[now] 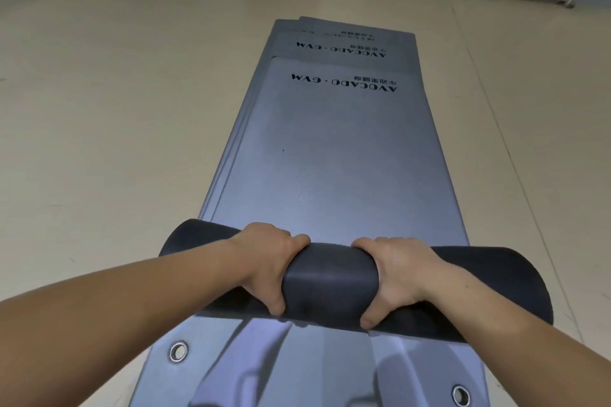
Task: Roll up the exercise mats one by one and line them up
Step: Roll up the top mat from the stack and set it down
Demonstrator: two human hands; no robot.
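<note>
Metal eyelet (179, 351) at 7 o'clock, in the lower mat (297, 370). Left hand (264, 266) and right hand (398, 274), both wrapped tight around the dark roll (330, 277) at 6 o'clock. Top mat (330, 155), grey, unrolled toward 12 o'clock, print upside down: "AVOCADO · GYM"; same print on the mat beneath (340, 43). Second eyelet (460, 395) at 5 o'clock.

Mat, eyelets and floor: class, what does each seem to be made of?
Mat: probably foam or rubber; matte, finely textured grey top, dark underside on the roll, which dents under each hand.
Eyelets: seemingly metal; shiny silver rings.
Floor: perhaps vinyl; smooth beige, faint seams.
</note>
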